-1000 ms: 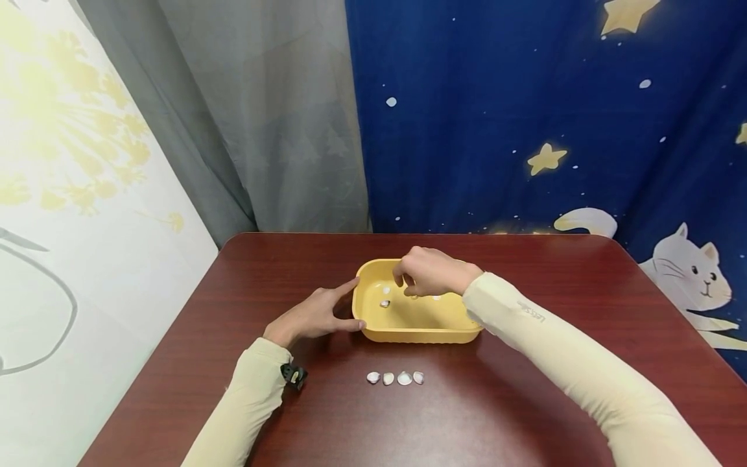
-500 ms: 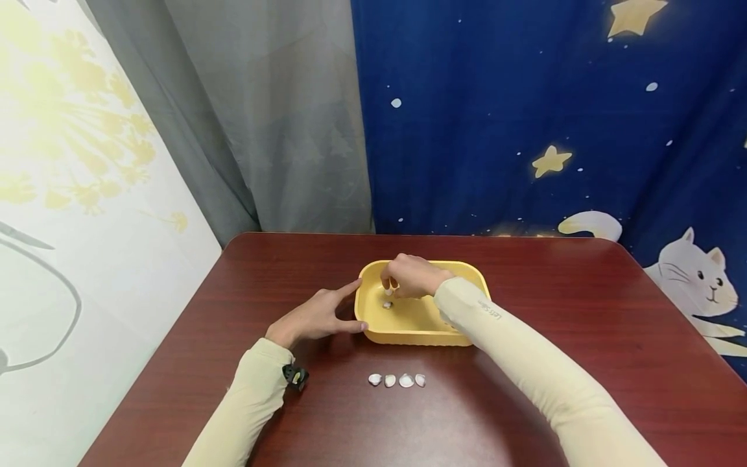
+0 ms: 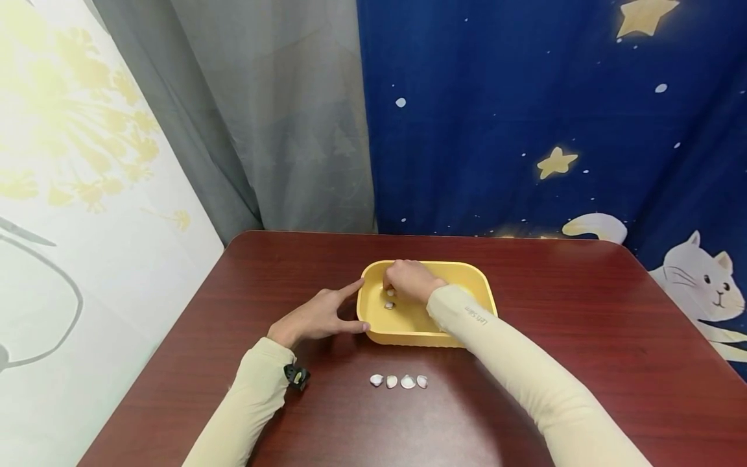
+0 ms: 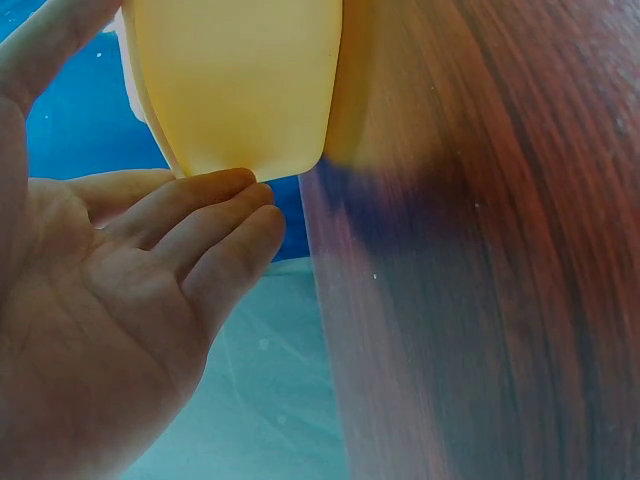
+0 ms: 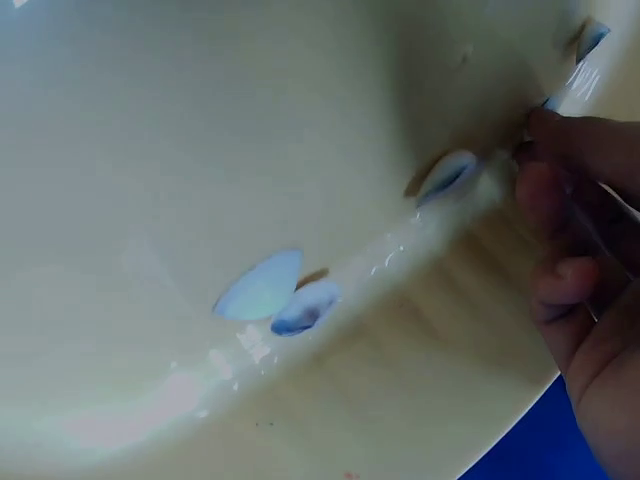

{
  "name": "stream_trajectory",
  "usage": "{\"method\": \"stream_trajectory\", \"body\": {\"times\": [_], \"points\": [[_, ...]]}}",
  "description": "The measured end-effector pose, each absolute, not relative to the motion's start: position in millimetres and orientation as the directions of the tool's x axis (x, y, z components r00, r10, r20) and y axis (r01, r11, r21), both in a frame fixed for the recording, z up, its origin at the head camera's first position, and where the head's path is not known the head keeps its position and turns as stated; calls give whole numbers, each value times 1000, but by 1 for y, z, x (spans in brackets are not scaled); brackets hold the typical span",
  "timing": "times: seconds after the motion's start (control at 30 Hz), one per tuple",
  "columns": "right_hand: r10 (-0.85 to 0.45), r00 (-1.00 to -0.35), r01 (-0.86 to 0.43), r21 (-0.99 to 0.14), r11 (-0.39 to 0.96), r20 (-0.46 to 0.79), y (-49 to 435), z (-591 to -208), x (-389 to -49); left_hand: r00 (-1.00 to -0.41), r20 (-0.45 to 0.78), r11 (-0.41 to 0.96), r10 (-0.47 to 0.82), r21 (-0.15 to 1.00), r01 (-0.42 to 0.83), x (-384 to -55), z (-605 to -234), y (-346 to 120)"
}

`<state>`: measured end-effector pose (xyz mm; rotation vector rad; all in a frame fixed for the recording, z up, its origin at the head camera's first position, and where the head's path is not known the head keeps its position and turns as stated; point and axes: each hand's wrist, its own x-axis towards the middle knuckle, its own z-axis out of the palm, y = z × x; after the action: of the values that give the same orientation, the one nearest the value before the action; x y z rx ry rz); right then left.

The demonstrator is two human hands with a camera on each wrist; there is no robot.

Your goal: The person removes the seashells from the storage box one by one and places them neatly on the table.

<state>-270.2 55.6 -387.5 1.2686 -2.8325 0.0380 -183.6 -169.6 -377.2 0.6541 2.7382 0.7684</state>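
One small line of dark grey lettering stands on the pale cream right sleeve (image 3: 543,381) in the head view, just right of the frame's centre and below its middle. It lies near the cuff and slants down toward the lower right along the forearm. The lettering (image 3: 475,316) is tiny and slightly blurred; it appears to read "Let's Slim", with the "Let's" part and the closing letters too soft to give with certainty.

Head camera looks forward and down; close wrist views share its yellow tub (image 3: 403,338).
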Motion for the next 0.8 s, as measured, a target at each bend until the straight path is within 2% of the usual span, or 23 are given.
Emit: {"method": "stream_trajectory", "body": {"times": [0.17,0.53,0.8], "points": [[-743,-664,-745,6,667,81,54,-389,-272,-874,-85,759,479,540,363,-183,-376,-170],[-741,-672,-740,-33,671,4,52,-385,-275,-871,-75,753,485,541,373,-183,-378,-170],[-774,-634,-772,64,632,-9,52,-386,-273,-872,-78,757,483,539,371,-182,-378,-170]]}}
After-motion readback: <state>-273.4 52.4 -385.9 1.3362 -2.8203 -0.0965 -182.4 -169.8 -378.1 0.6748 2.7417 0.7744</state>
